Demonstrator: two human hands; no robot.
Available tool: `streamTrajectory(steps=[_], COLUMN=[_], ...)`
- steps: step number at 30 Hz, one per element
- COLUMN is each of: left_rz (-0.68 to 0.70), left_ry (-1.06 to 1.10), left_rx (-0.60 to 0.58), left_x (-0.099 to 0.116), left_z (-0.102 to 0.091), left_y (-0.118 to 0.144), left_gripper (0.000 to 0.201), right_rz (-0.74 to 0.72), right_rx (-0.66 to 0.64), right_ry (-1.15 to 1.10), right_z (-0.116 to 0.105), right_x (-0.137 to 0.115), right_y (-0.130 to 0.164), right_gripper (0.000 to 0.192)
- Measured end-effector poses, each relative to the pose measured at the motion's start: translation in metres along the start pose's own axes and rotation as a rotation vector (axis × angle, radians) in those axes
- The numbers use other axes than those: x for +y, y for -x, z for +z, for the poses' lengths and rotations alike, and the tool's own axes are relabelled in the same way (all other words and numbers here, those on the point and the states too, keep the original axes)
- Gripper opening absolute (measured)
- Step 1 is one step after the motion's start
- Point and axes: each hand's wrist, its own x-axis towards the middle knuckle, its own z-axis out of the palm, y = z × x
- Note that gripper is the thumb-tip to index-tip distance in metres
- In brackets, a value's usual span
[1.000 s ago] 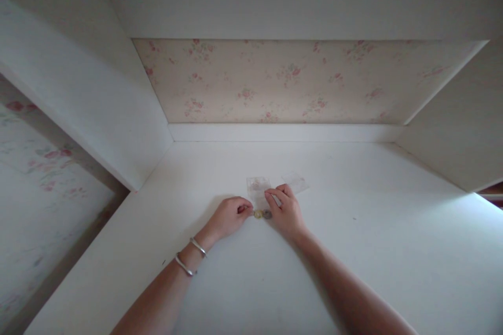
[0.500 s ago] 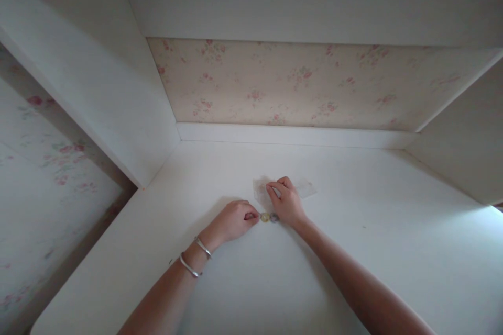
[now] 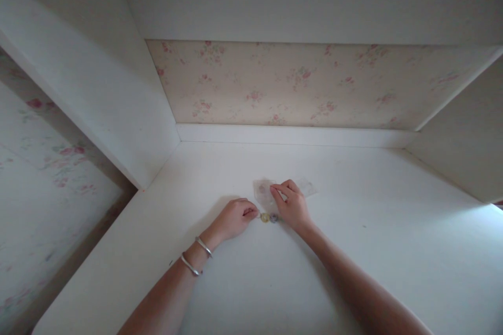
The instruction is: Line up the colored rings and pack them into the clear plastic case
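My left hand (image 3: 237,217) is closed in a pinch at the left end of a small row of round pieces on the white tabletop. In that row a yellow bead-like piece (image 3: 265,218) sits beside a grey-purple one (image 3: 274,218). A thin pale bit shows between my left fingertips and the yellow piece; what the fingers hold is too small to make out. Thumb and forefinger of my right hand (image 3: 291,207) are pinched together over the right edge of a clear plastic bag (image 3: 262,188). Whatever is between them cannot be made out.
Another small clear plastic piece (image 3: 307,187) lies behind my right hand. White side panels (image 3: 145,131) and a back ledge (image 3: 294,135) enclose the tabletop (image 3: 243,293). Flowered wallpaper (image 3: 275,84) covers the wall behind, under an overhead white board (image 3: 298,15).
My right hand has shifted slightly right and down, showing more of the plastic bag and of the grey-purple piece. My left hand has barely moved.
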Motion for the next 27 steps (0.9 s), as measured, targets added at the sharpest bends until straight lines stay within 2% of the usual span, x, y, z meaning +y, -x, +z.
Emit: streamTrajectory(steps=[3, 6, 9, 12, 17, 21, 27], left_rz=[-0.037, -0.09, -0.174, -0.202, -0.231, -0.13, 0.004], left_ry=[0.04, 0.097, 0.175, 0.235, 0.185, 0.04, -0.142], left_rx=[0.011, 0.045, 0.09, 0.143, 0.229, 0.262, 0.285], left_x=[-0.003, -0.006, -0.009, -0.011, -0.01, -0.005, 0.009], left_z=[0.0, -0.001, -0.002, -0.003, -0.002, 0.0, 0.0], left_y=[-0.002, -0.004, -0.005, -0.006, -0.008, -0.018, -0.05], left_gripper=[0.022, 0.024, 0.029, 0.032, 0.035, 0.032, 0.024], right_rz=[0.064, 0.066, -0.033, -0.188, -0.347, -0.349, -0.298], right_rx=[0.011, -0.018, -0.08, -0.163, -0.277, -0.299, -0.324], right_ry=[-0.066, -0.088, -0.046, 0.036, 0.167, 0.275, 0.356], right_z=[-0.005, -0.007, -0.007, -0.01, -0.014, -0.011, -0.011], right_x=[-0.001, -0.002, -0.004, -0.011, -0.028, -0.034, -0.038], right_y=[0.014, 0.022, 0.026, 0.029, 0.032, 0.031, 0.029], right_gripper=[0.028, 0.026, 0.025, 0.024, 0.023, 0.024, 0.023])
